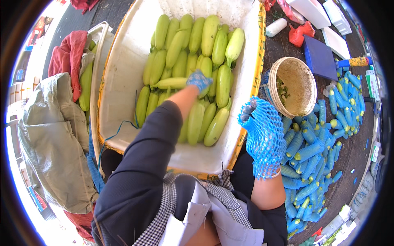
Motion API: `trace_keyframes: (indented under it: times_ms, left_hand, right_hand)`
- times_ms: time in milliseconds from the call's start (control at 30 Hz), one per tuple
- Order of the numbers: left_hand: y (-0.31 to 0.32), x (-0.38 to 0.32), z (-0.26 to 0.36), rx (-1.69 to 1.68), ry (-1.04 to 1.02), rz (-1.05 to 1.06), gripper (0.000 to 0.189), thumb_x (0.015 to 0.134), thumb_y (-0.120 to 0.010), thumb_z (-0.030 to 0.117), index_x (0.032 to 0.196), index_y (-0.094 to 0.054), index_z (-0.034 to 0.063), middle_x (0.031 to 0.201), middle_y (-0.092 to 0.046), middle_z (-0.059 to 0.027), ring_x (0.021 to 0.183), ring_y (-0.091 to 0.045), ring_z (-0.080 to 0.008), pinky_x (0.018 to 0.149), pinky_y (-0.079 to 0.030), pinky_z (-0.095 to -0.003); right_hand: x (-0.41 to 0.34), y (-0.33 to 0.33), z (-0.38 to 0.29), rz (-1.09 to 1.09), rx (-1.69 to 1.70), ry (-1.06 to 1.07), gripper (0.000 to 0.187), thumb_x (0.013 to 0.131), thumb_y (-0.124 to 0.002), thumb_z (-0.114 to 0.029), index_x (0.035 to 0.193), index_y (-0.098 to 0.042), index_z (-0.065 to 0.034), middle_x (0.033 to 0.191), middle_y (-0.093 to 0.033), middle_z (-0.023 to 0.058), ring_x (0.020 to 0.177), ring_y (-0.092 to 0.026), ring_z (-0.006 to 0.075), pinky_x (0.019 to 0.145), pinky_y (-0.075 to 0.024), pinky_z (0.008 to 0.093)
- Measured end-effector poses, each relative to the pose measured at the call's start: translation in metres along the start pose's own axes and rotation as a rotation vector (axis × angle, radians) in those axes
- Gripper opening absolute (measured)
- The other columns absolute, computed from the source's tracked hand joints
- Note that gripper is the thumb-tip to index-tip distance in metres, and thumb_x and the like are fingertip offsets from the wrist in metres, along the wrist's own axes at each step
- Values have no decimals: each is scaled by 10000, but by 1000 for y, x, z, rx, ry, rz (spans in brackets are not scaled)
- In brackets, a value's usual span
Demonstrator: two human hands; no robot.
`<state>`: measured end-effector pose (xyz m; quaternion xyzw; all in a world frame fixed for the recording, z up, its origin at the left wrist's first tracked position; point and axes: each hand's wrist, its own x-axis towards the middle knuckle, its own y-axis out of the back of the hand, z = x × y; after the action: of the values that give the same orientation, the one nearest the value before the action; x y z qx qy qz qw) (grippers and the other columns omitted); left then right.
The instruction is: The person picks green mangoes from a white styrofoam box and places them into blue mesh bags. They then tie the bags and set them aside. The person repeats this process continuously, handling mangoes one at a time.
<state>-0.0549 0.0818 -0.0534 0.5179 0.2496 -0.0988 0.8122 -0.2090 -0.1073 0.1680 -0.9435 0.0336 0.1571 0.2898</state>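
Observation:
A large white foam box [120, 89] edged with yellow tape stands before me, with rows of pale green zucchini [211, 35] in it. My left hand [199, 81], in a blue patterned glove, is closed over the right end of a zucchini [170, 83] that lies crosswise on the others. Over the box's right rim, my right hand [263, 138] is wrapped in a blue foam mesh net [266, 132] down to the wrist. Only grey gloved fingertips poke out of the net's upper opening, bunched together; the rest of the fingers are hidden.
Right of the box, a dirty white bucket [297, 86] holds green scraps. Netted zucchini [311, 150] lie heaped on the dark floor beside me. A blue dustpan-like board [320, 58] lies behind the bucket. Left are a grey cover [55, 138] and red cloth [69, 58] over another container.

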Motion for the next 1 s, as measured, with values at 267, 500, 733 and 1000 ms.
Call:
trace_keyframes:
  times_ms: [267, 500, 733, 1000]
  left_hand:
    - [103, -123, 32, -1967, 11, -545, 438, 828, -595, 247, 1166, -440, 17, 996, -581, -169, 866, -600, -305, 809, -507, -454]
    - [96, -299, 20, -819, -843, -106, 481, 875, -560, 329, 1208, -453, 0, 975, -607, -220, 904, -601, -309, 813, -456, -366]
    - [141, -284, -59, -588, -588, 561, 303, 838, -611, 250, 1080, -602, 67, 856, -605, -129, 832, -604, -239, 751, -479, -357]
    - [211, -293, -355, -1489, 245, 689, 273, 881, -539, 248, 999, -583, 6, 752, -610, -99, 625, -579, -188, 585, -499, -280]
  right_hand:
    - [9, 15, 28, -454, -1453, 792, 242, 784, -606, -69, 1021, -608, -20, 1053, -608, 134, 1060, -550, 299, 962, -410, 421]
    - [-42, -24, 30, -115, -50, 69, 345, 876, -549, -144, 1179, -462, -5, 1037, -569, 126, 887, -577, 184, 773, -494, 323]
    - [-109, -48, 77, -250, 175, -259, 431, 850, -544, -258, 1197, -486, -10, 1134, -584, 119, 1018, -574, 288, 885, -472, 398]
    - [-97, 123, -42, 657, 427, 734, 442, 811, -557, -152, 1151, -467, 115, 1203, -512, 227, 1032, -547, 336, 921, -459, 434]
